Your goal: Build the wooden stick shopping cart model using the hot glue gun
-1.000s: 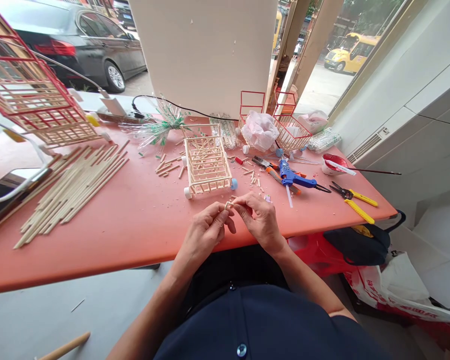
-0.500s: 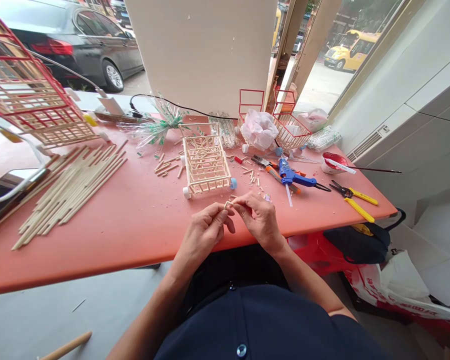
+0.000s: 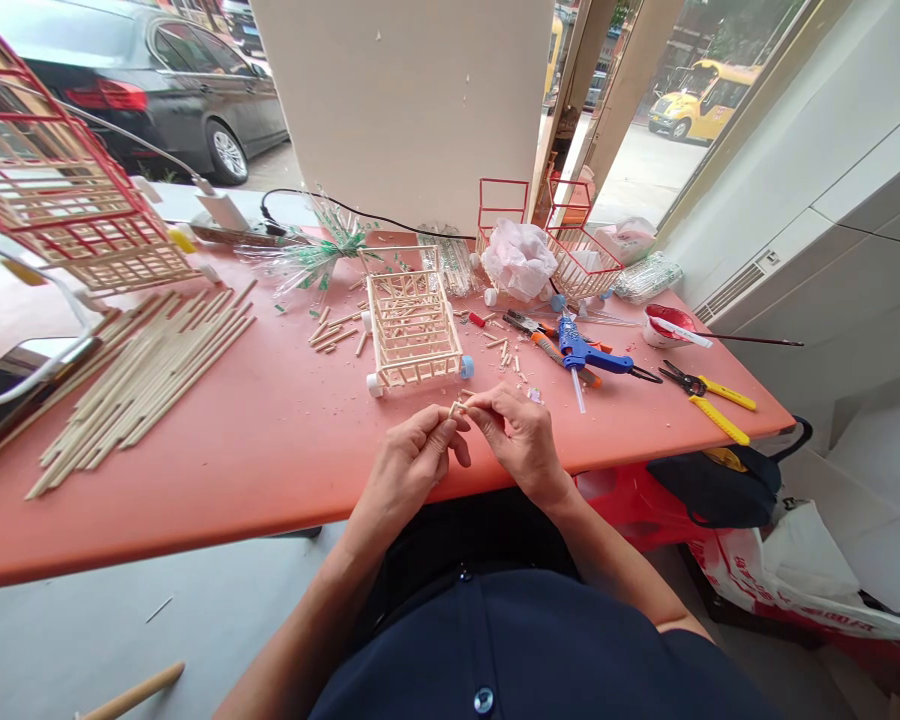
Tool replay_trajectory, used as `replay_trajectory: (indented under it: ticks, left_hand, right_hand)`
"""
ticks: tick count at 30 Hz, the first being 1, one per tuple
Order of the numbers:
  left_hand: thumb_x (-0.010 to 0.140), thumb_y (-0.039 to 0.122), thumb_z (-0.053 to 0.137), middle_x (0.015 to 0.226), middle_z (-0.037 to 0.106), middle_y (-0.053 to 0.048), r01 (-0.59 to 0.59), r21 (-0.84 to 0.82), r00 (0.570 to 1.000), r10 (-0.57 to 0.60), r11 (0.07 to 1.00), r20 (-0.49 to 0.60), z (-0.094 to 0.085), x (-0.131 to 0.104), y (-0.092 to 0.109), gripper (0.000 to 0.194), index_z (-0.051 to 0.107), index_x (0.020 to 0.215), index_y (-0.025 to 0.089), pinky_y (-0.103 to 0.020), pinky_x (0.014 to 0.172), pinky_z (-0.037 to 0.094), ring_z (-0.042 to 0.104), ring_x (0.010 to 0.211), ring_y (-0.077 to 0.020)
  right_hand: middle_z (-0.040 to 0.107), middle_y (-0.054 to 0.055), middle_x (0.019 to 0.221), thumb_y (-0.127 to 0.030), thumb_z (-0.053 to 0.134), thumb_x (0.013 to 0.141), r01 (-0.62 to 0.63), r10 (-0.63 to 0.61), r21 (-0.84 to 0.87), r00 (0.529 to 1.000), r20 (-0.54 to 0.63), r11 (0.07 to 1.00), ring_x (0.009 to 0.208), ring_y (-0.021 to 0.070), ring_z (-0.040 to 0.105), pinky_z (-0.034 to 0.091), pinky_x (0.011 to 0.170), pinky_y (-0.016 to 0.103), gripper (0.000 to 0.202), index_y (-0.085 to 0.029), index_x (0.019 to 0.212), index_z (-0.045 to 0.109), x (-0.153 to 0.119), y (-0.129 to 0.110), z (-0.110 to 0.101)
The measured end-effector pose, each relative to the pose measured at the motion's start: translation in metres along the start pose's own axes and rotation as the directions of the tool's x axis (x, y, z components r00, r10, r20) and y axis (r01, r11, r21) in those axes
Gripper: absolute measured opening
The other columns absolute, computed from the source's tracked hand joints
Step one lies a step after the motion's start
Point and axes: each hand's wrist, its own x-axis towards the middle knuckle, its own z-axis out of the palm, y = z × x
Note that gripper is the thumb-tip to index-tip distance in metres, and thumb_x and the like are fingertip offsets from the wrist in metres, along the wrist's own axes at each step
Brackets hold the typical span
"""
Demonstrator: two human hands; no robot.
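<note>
Just over the table's front edge, my left hand (image 3: 418,450) pinches a short piece of wooden stick (image 3: 454,408) between thumb and forefinger. My right hand (image 3: 516,436) is closed on another short stick piece, and the two pieces meet at an angle between my fingertips. How firmly they are joined I cannot tell. Right behind my hands stands a small cart of bare wooden sticks (image 3: 414,330) with white and light-blue wheels. Loose stick offcuts (image 3: 337,332) lie to its left, and more to its right.
On the pink table (image 3: 217,500), long wooden sticks (image 3: 150,380) lie at left beside a red-trimmed stick cart (image 3: 67,200). To the right are a blue glue gun (image 3: 589,352), yellow-handled pliers (image 3: 709,400) and a cup of red paint (image 3: 664,325). Red-trimmed carts (image 3: 581,262) stand behind.
Almost nothing differs. Both hands keep the same pinch on the stick pieces, and the cart and tools stay where they were.
</note>
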Motion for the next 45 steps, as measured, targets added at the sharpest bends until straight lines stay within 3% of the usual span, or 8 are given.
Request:
replay_trajectory:
  ticks: [22,40,45]
  left_hand:
    - [0.099,0.058,0.07,0.069,0.069,-0.002,-0.002,0.006,1.0,0.001,1.0,0.006,0.0,0.001,0.002,0.041,0.066,0.098,0.017,-0.023,0.045,0.024,0.031,0.044,-0.006]
    - [0.098,0.059,0.07,0.068,0.07,-0.001,0.009,0.005,1.0,-0.009,1.0,0.015,-0.001,0.001,0.001,0.042,0.066,0.098,0.018,-0.024,0.044,0.022,0.032,0.043,-0.0063]
    - [0.096,0.06,0.072,0.065,0.07,-0.002,-0.042,0.03,0.999,0.041,0.999,0.017,-0.008,0.011,0.004,0.043,0.067,0.094,0.018,-0.024,0.044,0.023,0.032,0.043,-0.0067]
  right_hand:
    - [0.079,0.004,0.093,-0.028,0.069,0.109,-0.092,0.091,0.02,0.995,0.041,0.996,0.082,0.0155,0.071,0.059,0.08,0.027,0.015,-0.022,0.101,0.081,-0.002,0.001,-0.001]
    - [0.08,0.003,0.094,-0.028,0.07,0.109,-0.041,0.041,0.017,0.999,0.02,0.999,0.08,0.0148,0.071,0.058,0.079,0.026,0.014,-0.023,0.102,0.081,-0.001,0.004,0.002]
    - [0.08,0.004,0.094,-0.03,0.07,0.109,-0.047,0.048,-0.016,0.998,0.036,0.999,0.086,0.0176,0.072,0.059,0.083,0.03,0.014,-0.024,0.102,0.081,0.005,0.007,0.002]
